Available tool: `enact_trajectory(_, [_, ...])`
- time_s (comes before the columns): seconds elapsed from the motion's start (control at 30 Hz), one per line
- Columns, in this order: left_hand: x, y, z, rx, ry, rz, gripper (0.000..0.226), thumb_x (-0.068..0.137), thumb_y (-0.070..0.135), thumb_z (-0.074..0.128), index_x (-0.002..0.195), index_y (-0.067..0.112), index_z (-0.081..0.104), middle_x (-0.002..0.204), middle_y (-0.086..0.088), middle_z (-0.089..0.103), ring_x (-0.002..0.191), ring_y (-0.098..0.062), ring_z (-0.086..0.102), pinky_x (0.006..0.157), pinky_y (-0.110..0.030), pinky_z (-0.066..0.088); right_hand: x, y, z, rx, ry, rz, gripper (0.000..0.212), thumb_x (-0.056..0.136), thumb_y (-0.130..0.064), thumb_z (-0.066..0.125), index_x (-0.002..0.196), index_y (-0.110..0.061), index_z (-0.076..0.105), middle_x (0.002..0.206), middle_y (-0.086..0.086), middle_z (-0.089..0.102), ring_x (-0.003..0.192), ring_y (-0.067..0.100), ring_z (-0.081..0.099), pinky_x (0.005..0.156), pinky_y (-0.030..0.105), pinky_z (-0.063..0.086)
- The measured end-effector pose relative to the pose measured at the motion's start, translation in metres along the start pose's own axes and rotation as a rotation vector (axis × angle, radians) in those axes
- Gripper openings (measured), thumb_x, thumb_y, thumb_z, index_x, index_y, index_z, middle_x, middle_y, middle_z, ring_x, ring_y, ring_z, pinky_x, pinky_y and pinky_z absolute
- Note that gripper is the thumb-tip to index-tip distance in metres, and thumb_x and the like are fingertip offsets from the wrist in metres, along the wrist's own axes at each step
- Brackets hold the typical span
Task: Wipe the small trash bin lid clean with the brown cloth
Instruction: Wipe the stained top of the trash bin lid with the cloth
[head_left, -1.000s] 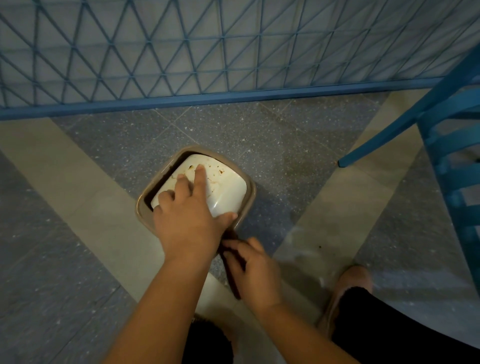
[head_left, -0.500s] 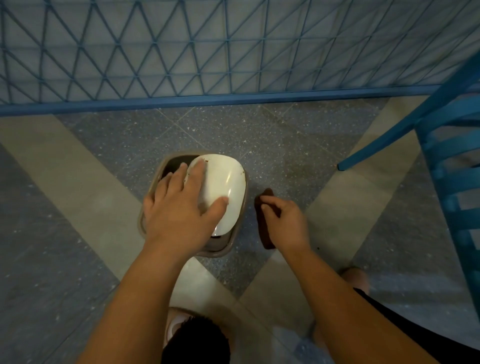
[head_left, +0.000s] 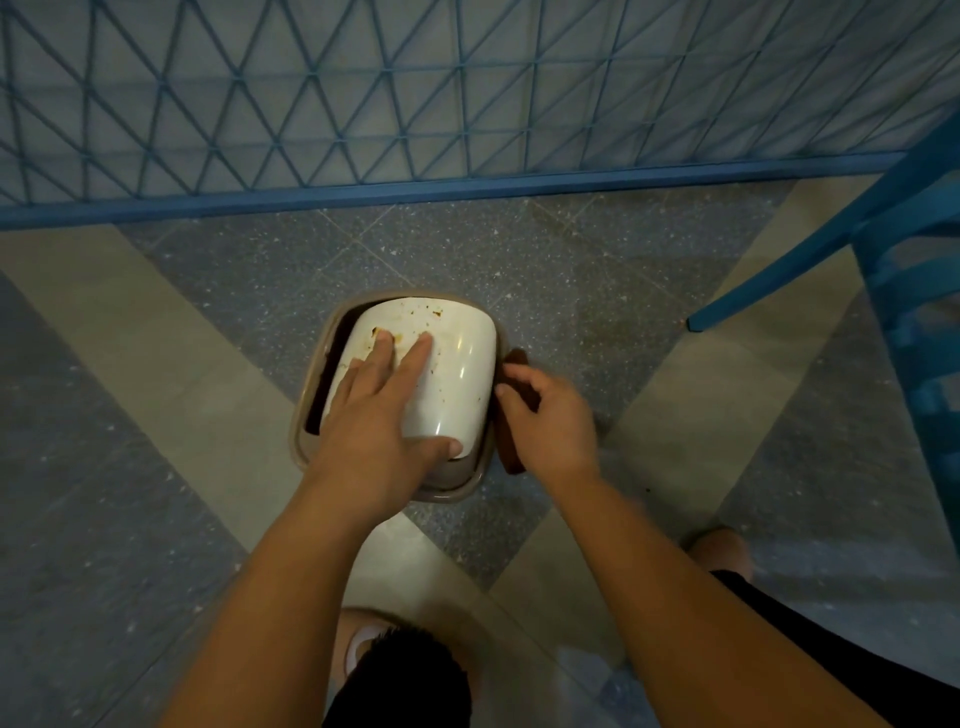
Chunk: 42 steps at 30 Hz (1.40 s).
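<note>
Hands: we had our left hand (head_left: 382, 423) laid flat on the lid (head_left: 447, 374), fingers straight and spread, thumb hooked over its near edge. Our right hand (head_left: 550, 415) was curled around the brown cloth (head_left: 511, 410), pinching it just beside the bin's right rim.

Key relation: the lid lay directly left of the cloth hand, the two close enough that we could not tell if they touched. The lid's long axis ran away from us, tilted slightly right. The right hand was the one placed to wipe; we judged a short sweep leftward and up onto the white surface would start the pass, with the left hand bracing.

Lid: white, domed, sitting askew in the tan trash bin (head_left: 306, 447), a dark gap open on its left side. Brown specks and smears marked the far half, so we judged it not yet clean.

Surface: speckled grey floor (head_left: 519, 260) with beige bands.

Room: blue chair (head_left: 904, 249) at right; blue lattice fence (head_left: 467, 93) along the far edge.
</note>
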<state>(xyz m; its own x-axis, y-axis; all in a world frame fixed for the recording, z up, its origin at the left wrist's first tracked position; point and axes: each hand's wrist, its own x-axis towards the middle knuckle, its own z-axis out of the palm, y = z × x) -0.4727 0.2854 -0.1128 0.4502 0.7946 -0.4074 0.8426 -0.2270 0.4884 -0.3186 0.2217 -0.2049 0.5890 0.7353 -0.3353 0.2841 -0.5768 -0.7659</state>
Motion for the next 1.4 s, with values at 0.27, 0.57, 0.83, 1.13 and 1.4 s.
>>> enact_trajectory(0.27, [0.002, -0.002, 0.003, 0.034, 0.016, 0.029, 0.099, 0.079, 0.035, 0.074, 0.147, 0.049, 0.004, 0.159, 0.014, -0.009, 0.147, -0.014, -0.005, 0.118, -0.038, 0.006, -0.096, 0.024, 0.027, 0.099, 0.021, -0.055, 0.023, 0.087, -0.033, 0.058, 0.109, -0.038, 0.066, 0.097, -0.012, 0.058, 0.087, 0.01, 0.063, 0.08, 0.033, 0.053])
enact_trajectory(0.57, [0.005, 0.002, 0.008, 0.105, 0.06, 0.013, 0.096, 0.08, 0.046, 0.069, 0.148, 0.048, 0.0, 0.16, 0.01, -0.009, 0.146, -0.02, 0.0, 0.119, -0.04, 0.009, -0.005, -0.011, -0.006, 0.08, 0.069, 0.121, 0.016, 0.088, -0.031, 0.061, 0.103, -0.034, 0.067, 0.104, -0.011, 0.067, 0.086, 0.005, 0.056, 0.073, 0.023, 0.042])
enact_trajectory(0.83, [0.006, 0.007, 0.015, 0.188, 0.068, -0.036, 0.096, 0.084, 0.051, 0.063, 0.147, 0.047, -0.009, 0.159, 0.008, -0.014, 0.145, -0.025, 0.0, 0.117, -0.045, 0.013, -0.088, 0.022, 0.014, -0.058, -0.06, -0.006, 0.012, 0.086, -0.036, 0.062, 0.095, -0.04, 0.069, 0.091, -0.013, 0.061, 0.079, 0.006, 0.061, 0.074, 0.025, 0.05])
enact_trajectory(1.13, [0.001, 0.006, -0.006, 0.171, -0.079, -0.058, 0.117, 0.064, 0.068, 0.07, 0.144, 0.053, -0.015, 0.158, 0.016, -0.013, 0.146, -0.025, 0.003, 0.114, -0.05, 0.016, -0.084, 0.037, 0.002, 0.376, 0.113, 0.253, 0.015, 0.087, -0.03, 0.064, 0.088, -0.044, 0.069, 0.083, -0.014, 0.07, 0.073, 0.003, 0.066, 0.068, 0.028, 0.057])
enact_trajectory(1.4, [-0.003, 0.008, -0.002, 0.17, 0.013, 0.003, 0.118, 0.065, 0.055, 0.078, 0.145, 0.051, -0.009, 0.158, 0.005, 0.001, 0.143, -0.027, 0.014, 0.114, -0.045, 0.018, -0.053, 0.024, -0.014, 0.489, 0.122, 0.175, 0.023, 0.087, -0.019, 0.065, 0.103, -0.035, 0.065, 0.095, -0.023, 0.064, 0.08, -0.016, 0.06, 0.068, 0.006, 0.047])
